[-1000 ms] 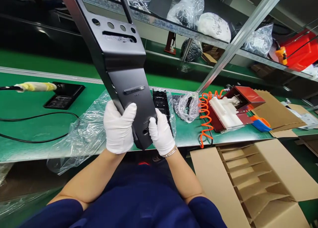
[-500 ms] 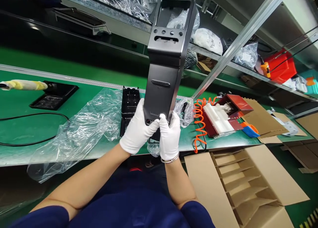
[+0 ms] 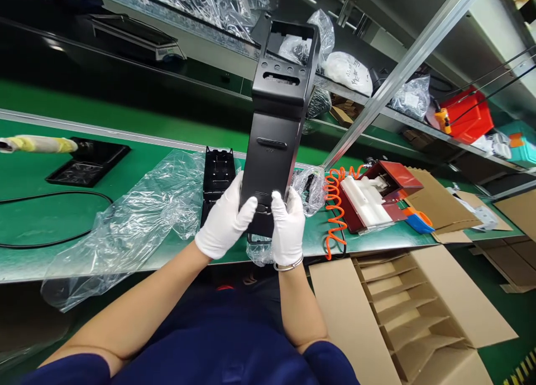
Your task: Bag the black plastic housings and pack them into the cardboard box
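A long black housing (image 3: 271, 150) is held up over the bench, its frame-like end with a rectangular opening pointing away from me. My left hand (image 3: 226, 220), in a white glove, grips its lower left edge, thumb on the front face. On the lower right edge, my right hand (image 3: 288, 226), also gloved, is closed the same way. Behind my left hand lies a black ribbed part (image 3: 218, 172) on the bench. A clear plastic bag (image 3: 146, 206) is spread to the left of it.
An orange coiled hose (image 3: 335, 212) and a red fixture with white blocks (image 3: 371, 200) sit to the right. Below them stands an open cardboard box (image 3: 410, 312) with dividers. A metal post (image 3: 402, 72) rises behind. At left are a black stand (image 3: 87, 164) and cable.
The housing has tilted, its far end dropping lower in view. My thumbs have moved apart, the left one shifting left off the lower middle of the housing.
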Available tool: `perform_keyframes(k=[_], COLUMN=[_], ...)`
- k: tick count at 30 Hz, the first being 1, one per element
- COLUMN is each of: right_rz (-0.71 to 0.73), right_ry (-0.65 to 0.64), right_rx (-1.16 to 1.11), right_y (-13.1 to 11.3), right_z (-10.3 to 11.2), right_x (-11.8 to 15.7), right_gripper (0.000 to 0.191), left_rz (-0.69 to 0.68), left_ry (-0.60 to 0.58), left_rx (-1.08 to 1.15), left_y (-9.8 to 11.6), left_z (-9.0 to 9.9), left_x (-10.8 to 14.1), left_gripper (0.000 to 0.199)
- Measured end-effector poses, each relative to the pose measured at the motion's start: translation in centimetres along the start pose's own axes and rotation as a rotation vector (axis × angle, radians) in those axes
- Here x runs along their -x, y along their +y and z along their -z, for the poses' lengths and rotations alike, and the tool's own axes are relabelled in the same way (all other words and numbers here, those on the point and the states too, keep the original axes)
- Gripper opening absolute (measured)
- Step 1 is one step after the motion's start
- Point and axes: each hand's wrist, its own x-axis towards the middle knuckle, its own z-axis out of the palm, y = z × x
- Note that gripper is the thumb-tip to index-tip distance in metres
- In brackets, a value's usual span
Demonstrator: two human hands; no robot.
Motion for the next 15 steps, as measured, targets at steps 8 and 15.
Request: perform_keyframes(k=[8,15], right_rz=[0.052,0.057], right_ry=[0.076,-0.008], right_rx=[0.17,0.095], right_y=[-1.0,-1.0], right_z=[-0.3,0.1], right_x=[0.6,0.2], right_gripper=[0.052,0.047], left_rz=[0.171,0.132], left_ry=[0.09,0.052], left_rx=[-0.216,-0.097], left_y=[-0.8,-0.5], left_z=[-1.1,0.1], left_x=[0.9,0.4], left_gripper=[0.09,0.073])
